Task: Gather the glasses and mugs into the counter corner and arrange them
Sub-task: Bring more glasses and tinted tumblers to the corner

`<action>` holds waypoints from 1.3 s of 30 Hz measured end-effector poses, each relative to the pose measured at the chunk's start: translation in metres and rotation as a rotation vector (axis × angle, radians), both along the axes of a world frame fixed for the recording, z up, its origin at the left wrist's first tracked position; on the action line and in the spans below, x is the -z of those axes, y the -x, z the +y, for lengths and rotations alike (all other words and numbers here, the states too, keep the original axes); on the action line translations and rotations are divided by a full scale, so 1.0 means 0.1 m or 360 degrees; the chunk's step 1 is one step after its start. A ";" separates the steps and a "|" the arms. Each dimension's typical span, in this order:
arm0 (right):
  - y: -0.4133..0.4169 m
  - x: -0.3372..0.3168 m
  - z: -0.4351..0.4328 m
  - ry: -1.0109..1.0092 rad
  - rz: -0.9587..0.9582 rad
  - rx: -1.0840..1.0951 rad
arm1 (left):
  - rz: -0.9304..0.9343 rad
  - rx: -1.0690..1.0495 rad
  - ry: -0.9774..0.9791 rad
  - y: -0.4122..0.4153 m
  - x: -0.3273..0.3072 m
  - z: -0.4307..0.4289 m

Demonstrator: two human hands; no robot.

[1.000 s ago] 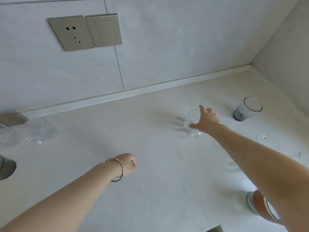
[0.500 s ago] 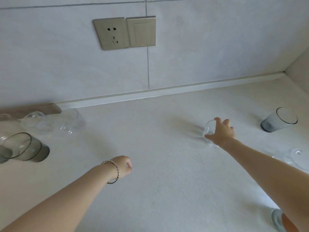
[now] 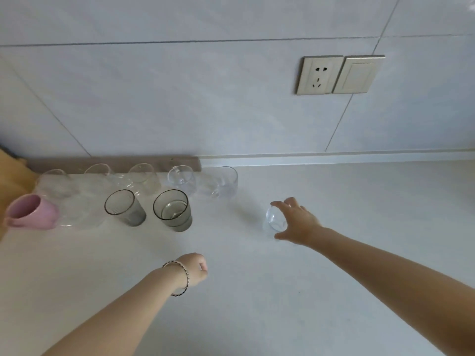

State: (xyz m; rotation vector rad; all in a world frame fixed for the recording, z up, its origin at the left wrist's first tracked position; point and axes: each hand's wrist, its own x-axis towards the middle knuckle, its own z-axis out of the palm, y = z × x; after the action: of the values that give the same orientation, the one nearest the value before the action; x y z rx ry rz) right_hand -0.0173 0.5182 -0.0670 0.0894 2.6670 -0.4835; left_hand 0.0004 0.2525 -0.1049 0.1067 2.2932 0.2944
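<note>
clear glass [image 3: 275, 220] sits mid-worktop [image 3: 334, 253], right hand [image 3: 298, 223] wrapped around it, fingers over the rim, thumb low. left hand [image 3: 196, 269] hangs nearer, loosely curled and holding nothing. far left: two smoky tumblers [image 3: 172, 210], pink mug [image 3: 32, 211], perhaps five clear glasses [image 3: 180, 178] along the wall.

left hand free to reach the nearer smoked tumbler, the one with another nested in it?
Probably yes. The left hand is curled, holding nothing, and only bare counter lies between it and the smoked tumbler. The right hand is off to the side on a clear glass.
</note>
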 end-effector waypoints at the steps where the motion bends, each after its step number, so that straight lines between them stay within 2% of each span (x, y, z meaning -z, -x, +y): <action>1: 0.09 0.01 -0.20 0.0008 0.0015 -0.0020 | 0.0019 -0.0016 0.0000 0.01 0.00 -0.16; 9: 0.55 0.19 -1.13 -0.0084 0.0019 -0.0024 | 0.0036 -0.0066 -0.0060 0.04 0.09 -0.94; 16: 0.45 0.28 -1.18 0.0019 0.0026 0.0080 | 0.0024 0.0012 -0.0080 0.04 0.17 -1.05; 21: 0.14 0.26 -0.96 0.0052 0.0011 0.0210 | 0.0034 0.0150 -0.0057 0.10 0.08 -0.73; 25: -0.29 0.25 -0.49 -0.0012 -0.0249 0.0249 | 0.0063 0.0303 -0.0087 0.13 -0.01 -0.17; 30: -0.96 0.16 0.47 -0.0090 -0.0424 0.0540 | 0.0051 0.0569 -0.0120 0.00 -0.10 0.84; 34: -1.55 0.06 1.42 -0.0075 -0.0372 0.0832 | 0.0082 0.0752 -0.0161 -0.22 -0.16 1.78; 39: -2.22 -0.12 2.68 -0.0143 -0.0155 0.1053 | 0.0110 0.0876 -0.0213 -0.59 -0.19 2.97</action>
State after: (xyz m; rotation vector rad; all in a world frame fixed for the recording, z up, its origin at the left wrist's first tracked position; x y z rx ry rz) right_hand 0.2042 0.7858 -0.0553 1.0126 2.5129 -0.5333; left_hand 0.0599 0.5498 -0.0857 0.8088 2.2059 0.1561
